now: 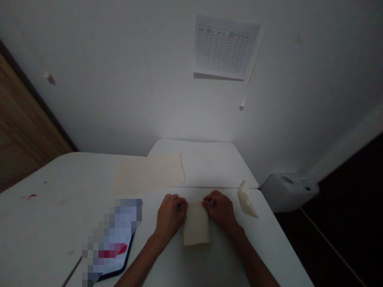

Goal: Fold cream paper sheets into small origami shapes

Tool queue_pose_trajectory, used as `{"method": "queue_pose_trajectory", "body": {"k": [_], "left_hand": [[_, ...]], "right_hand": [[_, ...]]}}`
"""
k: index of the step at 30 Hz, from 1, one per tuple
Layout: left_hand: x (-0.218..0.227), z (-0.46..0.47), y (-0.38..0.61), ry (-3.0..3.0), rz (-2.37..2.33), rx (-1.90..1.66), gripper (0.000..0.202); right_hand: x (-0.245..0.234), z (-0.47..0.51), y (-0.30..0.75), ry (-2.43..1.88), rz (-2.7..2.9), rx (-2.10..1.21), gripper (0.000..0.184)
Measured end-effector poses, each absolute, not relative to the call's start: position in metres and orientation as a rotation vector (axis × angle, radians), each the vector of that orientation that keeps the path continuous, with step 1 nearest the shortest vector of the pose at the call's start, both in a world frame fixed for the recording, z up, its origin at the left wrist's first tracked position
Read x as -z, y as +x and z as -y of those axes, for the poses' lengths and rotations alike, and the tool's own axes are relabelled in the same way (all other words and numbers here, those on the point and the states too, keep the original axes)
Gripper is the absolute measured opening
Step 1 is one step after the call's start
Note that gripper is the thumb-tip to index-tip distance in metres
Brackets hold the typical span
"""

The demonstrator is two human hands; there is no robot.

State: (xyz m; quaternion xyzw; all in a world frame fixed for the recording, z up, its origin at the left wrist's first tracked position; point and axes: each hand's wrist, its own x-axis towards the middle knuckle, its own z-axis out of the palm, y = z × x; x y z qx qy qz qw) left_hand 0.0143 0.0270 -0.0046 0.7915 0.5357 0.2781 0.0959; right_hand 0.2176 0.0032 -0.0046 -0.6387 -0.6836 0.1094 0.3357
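Note:
A small cream sheet of paper (196, 227), apparently folded, lies on the white table in front of me. My left hand (172, 213) pinches its far left corner between thumb and fingers. At the far right corner, my right hand (220, 209) pinches the same paper. To the right of that hand stands a folded cream paper piece (247, 199) with pointed edges. A larger flat cream sheet (149, 173) lies beyond my left hand.
A phone (115, 239) with a blurred screen lies left of my left forearm. The white table (54, 215) meets a wall bearing a printed chart (223, 48). A pale plastic container (290, 191) stands beyond the table's right edge. Wood panelling (24, 119) is at far left.

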Motion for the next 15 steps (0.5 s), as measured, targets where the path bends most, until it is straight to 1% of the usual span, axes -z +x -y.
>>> {"method": "queue_pose_trajectory", "body": {"k": [3, 7, 10, 15], "left_hand": [[0.0059, -0.0268, 0.0147, 2.339, -1.599, -0.832, 0.017], [0.0055, -0.0267, 0.0153, 2.338, -1.609, -0.83, 0.016], [0.0046, -0.0267, 0.0153, 2.343, -1.598, -0.828, 0.015], [0.0047, -0.0257, 0.0147, 2.353, -1.581, -0.863, 0.011]], "right_hand": [[0.0086, -0.005, 0.2183, -1.544, 1.866, -0.289, 0.014], [0.0118, -0.0051, 0.2165, -1.353, 2.1, -0.293, 0.035], [0.0099, -0.0024, 0.2139, -1.369, 2.263, -0.281, 0.047], [0.0045, 0.0018, 0.2113, -1.446, 2.278, -0.335, 0.051]]}}
